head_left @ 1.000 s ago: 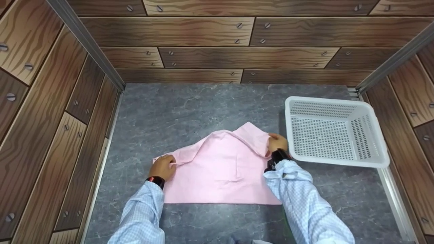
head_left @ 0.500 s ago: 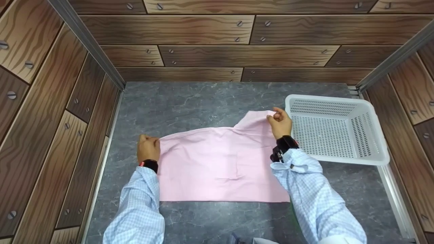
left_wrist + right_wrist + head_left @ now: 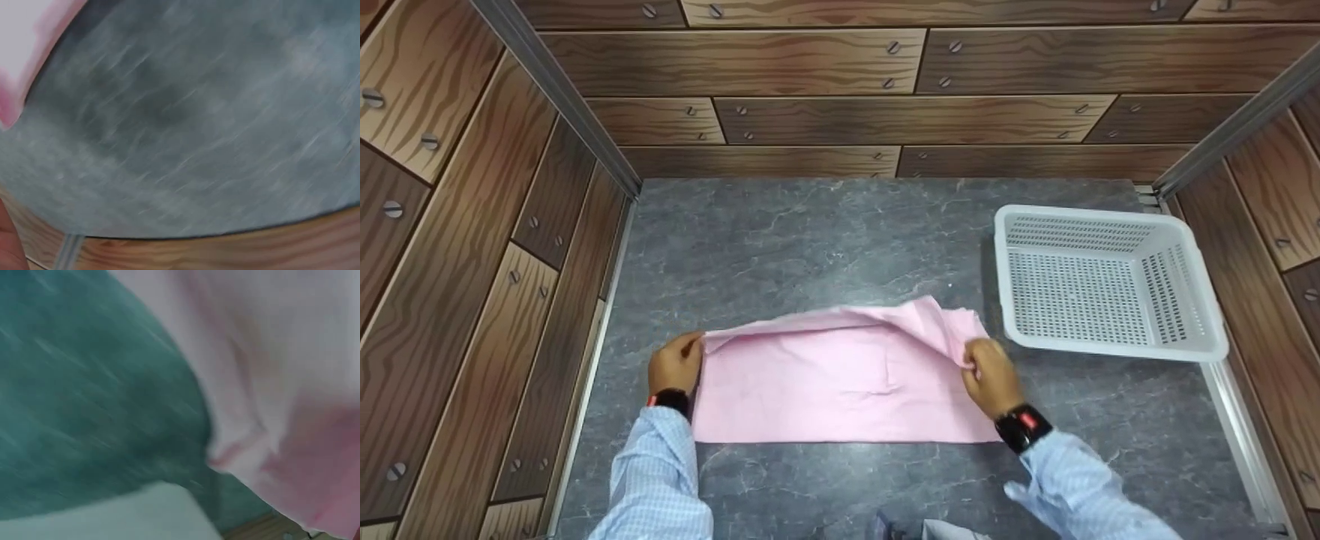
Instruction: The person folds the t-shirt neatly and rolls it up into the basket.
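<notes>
A folded pink cloth [image 3: 802,390] lies across the grey surface, with a pocket-like crease near its middle. At its upper left corner, the left hand [image 3: 675,364] pinches the edge. The right hand [image 3: 992,379] grips the upper right edge with curled fingers, and the far layer is bunched and raised there. In the left wrist view, a corner of the cloth [image 3: 28,50] shows at the upper left and only a sliver of the left hand [image 3: 8,244] is visible. The right wrist view is blurred and shows hanging folds of the cloth [image 3: 270,382].
A white perforated plastic basket [image 3: 1072,351] stands at the right, just beyond the right hand. Wood-patterned walls [image 3: 810,67] enclose the grey marbled surface [image 3: 780,240] on three sides. A pale object [image 3: 949,531] peeks in at the near edge.
Both hands first moved out and away, spreading the cloth. Now they have come back nearer, drawing the far edge toward the person, and the cloth is shallower.
</notes>
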The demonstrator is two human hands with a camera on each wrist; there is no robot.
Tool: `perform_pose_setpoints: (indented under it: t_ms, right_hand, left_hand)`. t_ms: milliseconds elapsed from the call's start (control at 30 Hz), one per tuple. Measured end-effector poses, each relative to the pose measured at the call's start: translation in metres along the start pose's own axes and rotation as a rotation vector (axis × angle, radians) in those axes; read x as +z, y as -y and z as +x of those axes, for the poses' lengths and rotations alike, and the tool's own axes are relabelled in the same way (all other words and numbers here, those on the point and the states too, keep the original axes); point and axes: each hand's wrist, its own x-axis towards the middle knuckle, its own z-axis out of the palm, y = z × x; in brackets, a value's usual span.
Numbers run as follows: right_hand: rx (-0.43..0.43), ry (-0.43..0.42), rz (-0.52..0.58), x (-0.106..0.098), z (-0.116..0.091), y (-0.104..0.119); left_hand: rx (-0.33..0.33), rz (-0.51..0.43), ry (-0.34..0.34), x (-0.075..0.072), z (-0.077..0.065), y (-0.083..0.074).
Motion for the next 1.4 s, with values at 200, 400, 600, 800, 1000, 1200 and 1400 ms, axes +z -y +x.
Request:
perform_pose_setpoints:
  t_ms: [200, 400, 600, 800, 1000, 1200, 1400]
  right_hand:
    - [0.101, 0.018, -0.076, -0.008, -0.051, -0.013]
    - [-0.076, 0.135, -0.147, -0.01, -0.059, -0.019]
    - [-0.009, 0.312, -0.04, -0.002, -0.058, -0.01]
    - [0.589, 0.242, 0.325, 0.025, -0.027, 0.017]
    - [0.741, 0.245, 0.303, 0.044, 0.001, 0.027]
    - [0.278, 0.221, 0.214, 0.045, -0.01, 0.041]
    - [-0.102, 0.269, -0.013, 0.049, -0.034, 0.069]
  left_hand:
    - [0.038, -0.085, -0.082, 0.008, -0.039, 0.019]
    - [-0.015, -0.117, -0.054, 0.02, -0.062, 0.034]
    - [-0.134, -0.098, -0.018, 0.026, -0.06, 0.03]
    - [-0.224, -0.127, -0.005, 0.027, -0.044, 0.013]
    - [-0.247, -0.193, 0.021, 0.032, -0.032, -0.001]
    - [-0.248, -0.173, 0.057, 0.032, -0.033, -0.002]
    - [-0.203, -0.164, 0.059, 0.033, -0.035, 0.001]
